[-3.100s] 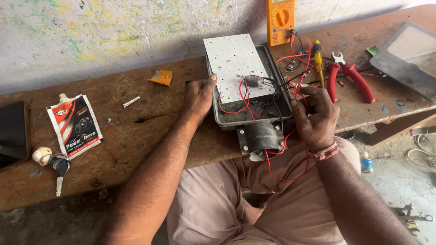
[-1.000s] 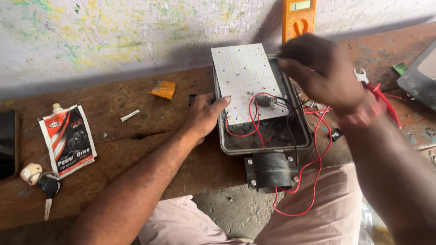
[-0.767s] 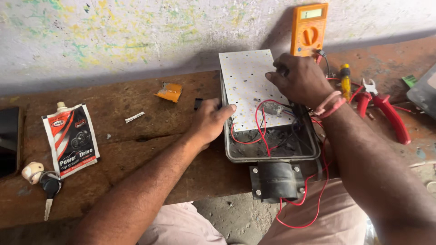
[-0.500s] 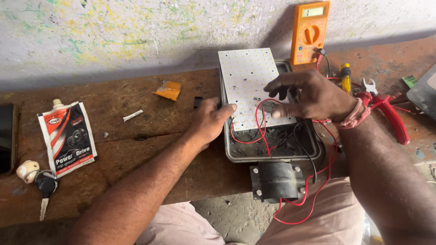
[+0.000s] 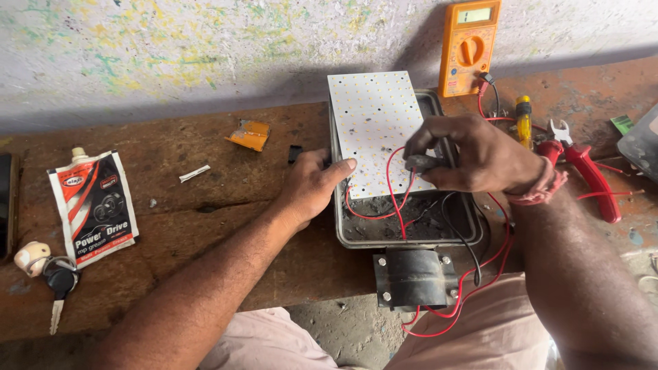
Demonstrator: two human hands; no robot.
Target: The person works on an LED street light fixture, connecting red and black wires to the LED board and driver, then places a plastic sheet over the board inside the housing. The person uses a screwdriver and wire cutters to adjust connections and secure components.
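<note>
A grey metal lamp housing lies open on the wooden bench, right of the frame's centre, its black mounting bracket hanging over the bench's near edge. A white LED board, dotted with small yellow chips and a few dark scorch marks, rests tilted in the housing, its far end raised over the upper rim. Red wires loop from the board's lower part into the dirty tray and trail out below the bracket. A small dark grommet-like part, threaded on a black wire, sits just above the board's lower right corner.
</note>
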